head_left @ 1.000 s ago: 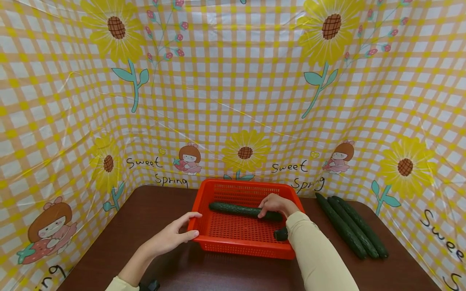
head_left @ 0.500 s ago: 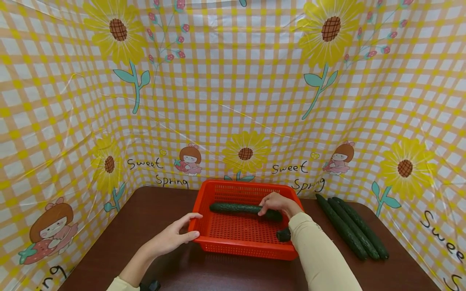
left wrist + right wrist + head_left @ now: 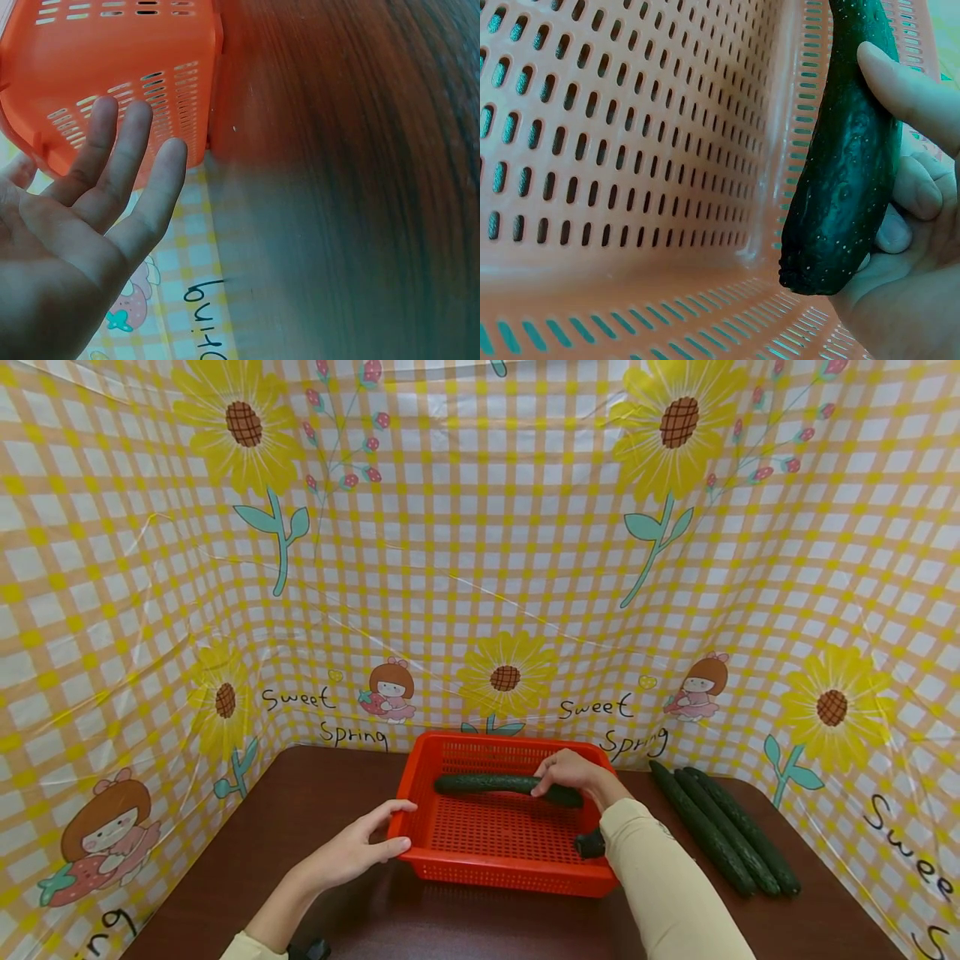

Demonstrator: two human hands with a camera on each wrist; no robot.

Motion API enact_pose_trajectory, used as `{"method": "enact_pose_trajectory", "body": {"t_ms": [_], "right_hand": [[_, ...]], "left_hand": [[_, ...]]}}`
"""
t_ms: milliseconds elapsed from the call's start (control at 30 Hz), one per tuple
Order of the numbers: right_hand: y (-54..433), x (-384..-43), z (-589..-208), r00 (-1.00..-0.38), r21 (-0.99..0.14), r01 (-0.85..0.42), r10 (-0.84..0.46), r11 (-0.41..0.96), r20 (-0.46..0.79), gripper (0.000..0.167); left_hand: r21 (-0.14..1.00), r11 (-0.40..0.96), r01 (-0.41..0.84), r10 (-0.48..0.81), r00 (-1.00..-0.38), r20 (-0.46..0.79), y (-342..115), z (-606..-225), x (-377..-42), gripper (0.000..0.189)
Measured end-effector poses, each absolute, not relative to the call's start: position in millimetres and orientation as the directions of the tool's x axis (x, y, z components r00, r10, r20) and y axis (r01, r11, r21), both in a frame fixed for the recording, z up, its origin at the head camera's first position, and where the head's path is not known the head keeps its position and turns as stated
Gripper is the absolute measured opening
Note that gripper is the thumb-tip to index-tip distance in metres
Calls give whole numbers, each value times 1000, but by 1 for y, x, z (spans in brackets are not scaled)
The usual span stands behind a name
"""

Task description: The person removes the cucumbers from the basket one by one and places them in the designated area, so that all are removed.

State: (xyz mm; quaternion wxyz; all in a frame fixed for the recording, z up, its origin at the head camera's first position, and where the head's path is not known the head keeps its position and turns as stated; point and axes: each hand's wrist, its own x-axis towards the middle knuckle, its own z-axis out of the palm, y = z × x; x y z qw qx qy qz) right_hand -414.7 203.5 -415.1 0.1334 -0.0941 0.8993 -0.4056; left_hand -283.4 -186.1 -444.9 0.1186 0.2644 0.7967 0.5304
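Note:
In the head view a dark green cucumber (image 3: 487,783) lies crosswise over the far half of a red plastic basket (image 3: 498,862). My right hand (image 3: 572,774) grips it near its right end. The right wrist view shows the thumb along one side of the cucumber (image 3: 847,165) and curled fingers on the other. Whether the cucumber touches the basket floor I cannot tell. My left hand (image 3: 363,837) is at the basket's left rim with thumb and forefinger spread. In the left wrist view its other fingers (image 3: 154,195) extend loosely beside the slotted wall (image 3: 150,45).
Several cucumbers (image 3: 708,831), or at least three, lie side by side on the brown table (image 3: 315,793) right of the basket. A checked sunflower cloth (image 3: 480,568) walls the table at the back and sides. A small dark device (image 3: 590,845) sits at the right wrist.
My right hand has risen slightly with the cucumber, which has shifted a little up and towards the back of the basket. The left hand stays at the rim.

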Motion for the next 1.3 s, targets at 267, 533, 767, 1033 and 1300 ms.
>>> {"method": "enact_pose_trajectory", "body": {"t_ms": [267, 533, 767, 1033, 1300], "right_hand": [[206, -414, -403, -949, -777, -72, -282, 626, -139, 8], [210, -411, -392, -960, -783, -30, -235, 622, -150, 25], [220, -406, -378, -958, -766, -61, -252, 640, -134, 23], [230, -402, -365, -965, -778, -58, -235, 626, -117, 15], [239, -394, -351, -970, -792, -42, -213, 609, -113, 30]], "left_hand": [[907, 308, 287, 542, -837, 80, -187, -445, -284, 52], [906, 308, 291, 538, -838, 87, -187, -445, -282, 53], [904, 306, 299, 542, -835, 93, -186, -446, -283, 52], [904, 309, 295, 539, -838, 89, -186, -443, -281, 52], [913, 295, 281, 540, -837, 83, -187, -444, -281, 51]]}}
